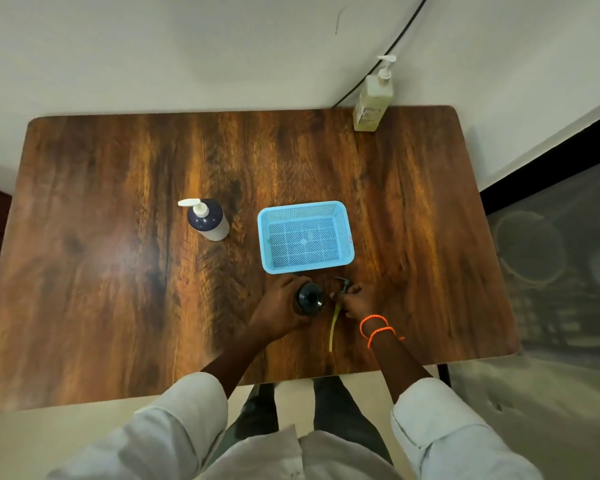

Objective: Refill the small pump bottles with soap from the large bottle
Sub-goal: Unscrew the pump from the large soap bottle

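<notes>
A small dark bottle (309,298) stands upright near the table's front edge with its neck uncovered. My left hand (280,306) wraps around its left side. Just to its right, my right hand (355,300) holds the black pump head (344,284), whose yellowish dip tube (334,325) trails down toward me over the table. A second pump bottle (208,220), dark with a white pump, stands at mid-table to the left. The large bottle (373,97) of pale yellow soap with a white pump stands at the far right corner.
A light blue perforated basket (305,237) with nothing in it sits just beyond my hands. The wooden table (118,271) meets a white wall at the back. A black cable (388,50) runs down the wall behind the large bottle.
</notes>
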